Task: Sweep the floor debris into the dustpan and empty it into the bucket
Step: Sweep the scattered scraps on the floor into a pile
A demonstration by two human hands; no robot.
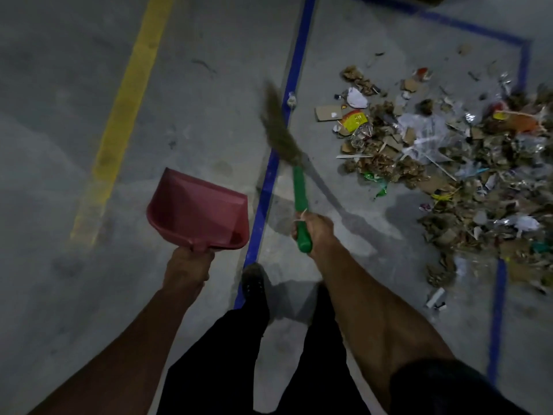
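Left hand (188, 265) has its fingers curled tight round the short handle of the red dustpan (199, 209); you only see the back of the hand, the fingertips are tucked under and out of sight. Right hand (314, 230) is wrapped round the green handle of the broom (288, 151), gripping near the butt end, with a bit of pale string tied on the handle just above the knuckles.

Moving outward: the dustpan is held up off the floor, mouth pointing away from the person and tilted, and the inside looks bare as far as I can tell; it's dim in there though. The broom's bristle head is blurred, sticking up and away over the blue floor line (294, 73); whether it touches the ground I can't tell.

The debris pile (449, 151) is well off to the right of the broom, inside the blue-taped rectangle: cardboard scraps, crumpled clear plastic, foil wrappers, a yellow and red packet, brown bits, all spread on the grey concrete floor (209, 55); a stray white piece lies near the right-hand blue line. A yellow floor line (125, 94) runs up the left side, past the dustpan. Below the hands you get dark trousers and one dark shoe (253, 280) planted right on the blue line.
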